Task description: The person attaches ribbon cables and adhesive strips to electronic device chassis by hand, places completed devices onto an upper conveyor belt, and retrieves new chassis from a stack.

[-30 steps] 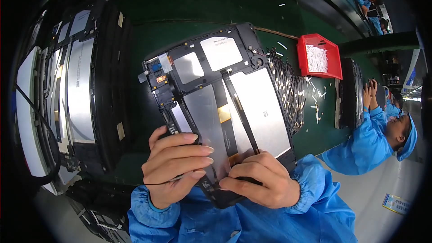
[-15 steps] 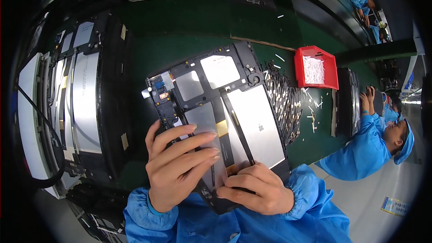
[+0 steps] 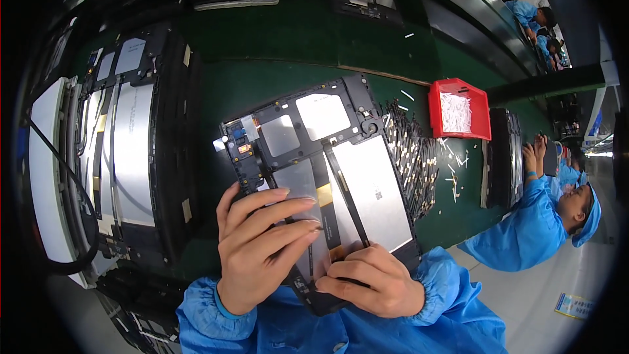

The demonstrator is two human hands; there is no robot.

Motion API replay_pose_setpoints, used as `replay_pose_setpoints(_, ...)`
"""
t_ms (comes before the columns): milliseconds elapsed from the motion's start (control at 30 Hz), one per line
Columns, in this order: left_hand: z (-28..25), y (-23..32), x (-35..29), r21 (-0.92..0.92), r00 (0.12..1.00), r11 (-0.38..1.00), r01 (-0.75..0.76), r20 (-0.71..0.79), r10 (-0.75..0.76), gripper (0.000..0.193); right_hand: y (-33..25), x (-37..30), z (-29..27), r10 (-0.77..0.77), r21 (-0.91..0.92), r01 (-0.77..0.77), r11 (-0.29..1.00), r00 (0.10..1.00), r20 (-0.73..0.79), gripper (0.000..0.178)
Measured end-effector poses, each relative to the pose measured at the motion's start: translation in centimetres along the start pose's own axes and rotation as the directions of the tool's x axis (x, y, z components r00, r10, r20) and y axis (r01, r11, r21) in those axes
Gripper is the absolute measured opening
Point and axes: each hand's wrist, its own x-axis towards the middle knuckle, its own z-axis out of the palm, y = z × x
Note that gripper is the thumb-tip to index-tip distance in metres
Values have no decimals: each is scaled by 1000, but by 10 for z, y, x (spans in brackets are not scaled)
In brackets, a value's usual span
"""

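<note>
An opened tablet (image 3: pixel 375 187) with a black frame and silver battery panels lies tilted in front of me. Across its lower left part rests my left hand (image 3: pixel 262 242), its thumb and index tips pressed together over the greyish panel. Whatever that pinch may hold is too small to make out. My right hand (image 3: pixel 373 278) is curled at the tablet's lower edge, thumb and index finger close together, hiding what is between them. A black flat cable (image 3: pixel 347 193) runs down between the panels to the right hand's knuckles. Gold tape (image 3: pixel 324 195) crosses the dark strip beside it.
Several black strips (image 3: pixel 409 164) are heaped right of the tablet. Beyond them stands a red bin (image 3: pixel 481 120) of white slips, with loose slips below. Stacked opened tablets (image 3: pixel 134 151) stand at left, another stack (image 3: pixel 504 157) at right. A co-worker in blue (image 3: pixel 517 236) sits at right.
The tablet and surroundings appear slightly lower in the picture. Both hands keep nearly the same grip and place on the tablet.
</note>
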Motion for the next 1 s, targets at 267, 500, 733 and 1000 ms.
replay_pose_setpoints(267,11,-5,-9,-262,971,965,-12,-233,-52,37,-1,2,-2,-25,-57,25,998,1000,6,24)
replay_pose_setpoints(500,5,-29,-65,206,994,974,-94,-38,104,76,-18,7,-9,11,-197,3,980,997,71,22)
replay_pose_setpoints(733,2,-30,-35,419,977,887,-194,2,213,85,-14,21,-36,-77,-50,87,995,981,178,30)
replay_pose_setpoints(1000,2,-16,-15,292,996,954,-64,-39,79,64,-29,10,-23,129,-251,-54,967,947,293,63)
